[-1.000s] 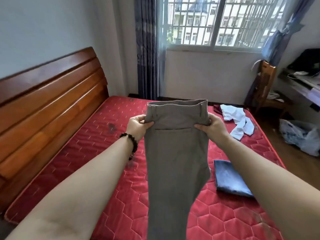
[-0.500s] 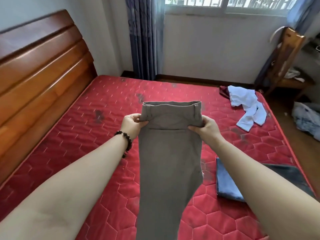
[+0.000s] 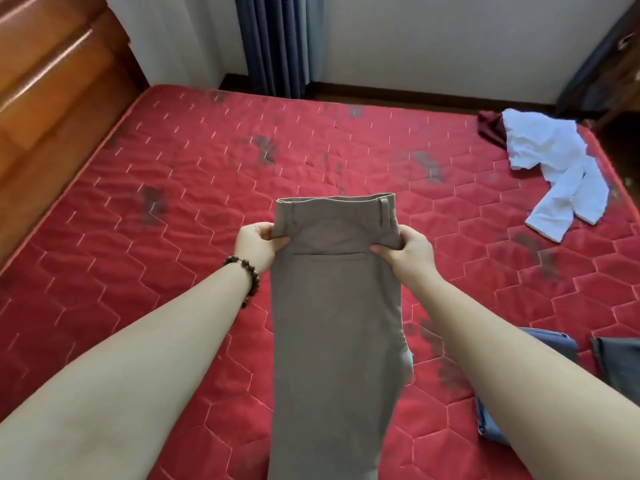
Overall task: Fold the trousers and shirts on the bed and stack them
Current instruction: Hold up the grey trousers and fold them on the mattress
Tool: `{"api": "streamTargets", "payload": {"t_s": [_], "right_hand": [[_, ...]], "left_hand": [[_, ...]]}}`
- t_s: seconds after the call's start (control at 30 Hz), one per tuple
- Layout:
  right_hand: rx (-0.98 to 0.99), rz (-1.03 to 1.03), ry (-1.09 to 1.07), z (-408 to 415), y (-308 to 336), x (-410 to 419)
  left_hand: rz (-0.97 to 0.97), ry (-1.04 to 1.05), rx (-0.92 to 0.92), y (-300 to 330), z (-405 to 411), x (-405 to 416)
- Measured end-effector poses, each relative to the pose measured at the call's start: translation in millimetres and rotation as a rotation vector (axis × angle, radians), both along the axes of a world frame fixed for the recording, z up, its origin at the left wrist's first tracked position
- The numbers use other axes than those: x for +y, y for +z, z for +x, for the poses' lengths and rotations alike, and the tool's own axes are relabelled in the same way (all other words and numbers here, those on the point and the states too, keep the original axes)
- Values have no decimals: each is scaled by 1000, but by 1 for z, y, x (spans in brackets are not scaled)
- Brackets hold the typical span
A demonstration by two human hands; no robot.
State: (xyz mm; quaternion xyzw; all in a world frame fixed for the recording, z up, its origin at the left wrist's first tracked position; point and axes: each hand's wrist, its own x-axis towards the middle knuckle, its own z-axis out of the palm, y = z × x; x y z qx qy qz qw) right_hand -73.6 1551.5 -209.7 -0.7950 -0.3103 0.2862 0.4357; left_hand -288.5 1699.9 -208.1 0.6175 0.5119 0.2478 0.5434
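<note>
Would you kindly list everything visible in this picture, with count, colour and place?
trousers: one, taupe, held up by the waistband over the mattress middle
mattress: one, red quilted, fills the view
headboard: one, brown wood, far left
curtain: one, blue, far wall
white shirt: one, crumpled, far right corner
maroon cloth: one, partly under the white shirt
blue garment: one, near right, behind the right arm
grey garment: one, right edge
bracelet: one, dark beads, left wrist
left hand: grip on the waistband's left corner
right hand: grip on the waistband's right corner
</note>
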Motion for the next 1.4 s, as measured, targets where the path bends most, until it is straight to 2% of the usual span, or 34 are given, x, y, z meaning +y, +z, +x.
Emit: {"api": "streamTargets", "payload": {"t_s": [0.27, 0.37, 0.43, 0.53, 0.67, 0.73, 0.8, 0.93, 1.13, 1.3, 1.4], "right_hand": [[-39, -87, -149, 40, -136, 62], [-104, -285, -99, 50, -181, 71], [-183, -428, -63, 52, -205, 73], [-358, -429, 76, 39, -232, 75], [-699, -500, 415, 20, -266, 76], [-748, -589, 508, 18, -285, 71], [-794, -618, 516, 19, -302, 64], [-901, -547, 440, 16, -320, 59], [-912, -554, 431, 17, -326, 60], [-858, -645, 427, 3, -314, 62], [-805, -614, 396, -37, -313, 22]], "left_hand": [[15, 10, 121, -143, 63, 60], [-4, -54, 300, -186, 71, 66], [48, -140, 399, -205, 74, 61], [223, -347, 502, -230, 85, 45], [440, -649, 746, -270, 103, 15], [508, -712, 893, -292, 103, 5], [591, -688, 966, -310, 100, 3], [720, -616, 987, -328, 99, 1], [764, -579, 1000, -332, 99, 1], [709, -557, 1003, -324, 95, -16], [664, -603, 997, -321, 72, -57]]}}
